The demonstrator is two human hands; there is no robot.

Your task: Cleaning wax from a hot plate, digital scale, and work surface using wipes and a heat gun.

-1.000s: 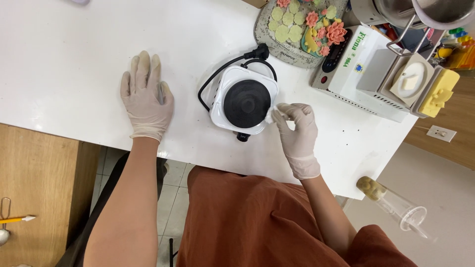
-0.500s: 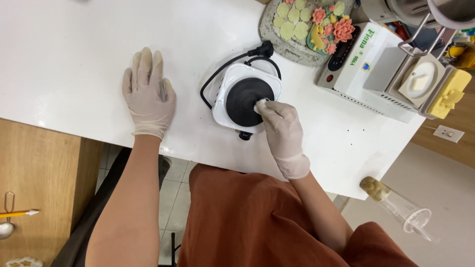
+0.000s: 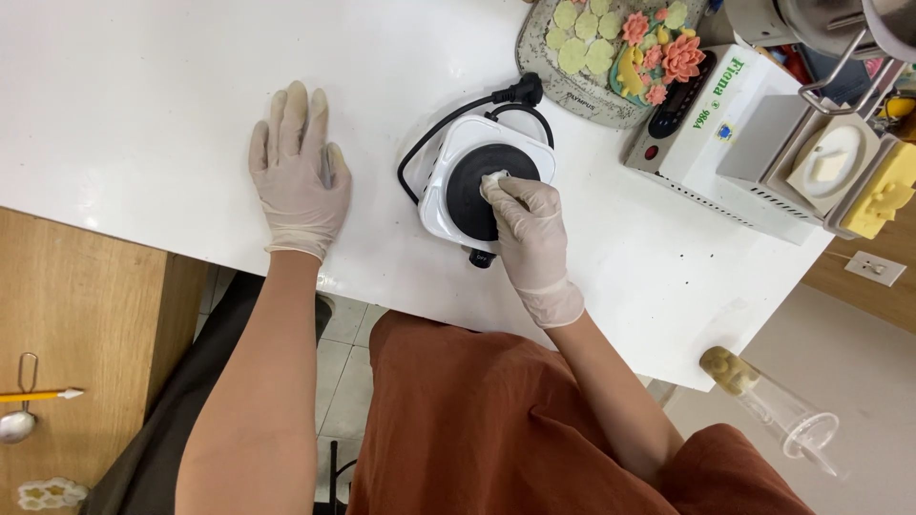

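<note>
A small white hot plate point(image 3: 456, 153) with a round black heating disc stands on the white table point(image 3: 143, 86), its black cord looping behind it. My right hand point(image 3: 530, 234), in a pale glove, presses a small white wad of tissue point(image 3: 495, 178) onto the black disc. My left hand point(image 3: 298, 172), gloved too, lies flat with fingers spread on the table to the left of the hot plate and holds nothing.
Behind the hot plate lies a speckled tray point(image 3: 611, 57) of green, pink and yellow shaped pieces. A white box-shaped machine point(image 3: 725, 133) and a yellow block point(image 3: 883, 191) stand at the right. A clear syringe-like tube point(image 3: 773, 405) sits below the table edge. A wooden surface point(image 3: 67, 315) holds a pencil.
My right hand has moved left from the hot plate's right edge onto the black disc, carrying the white wad. My left hand has stayed flat on the table.
</note>
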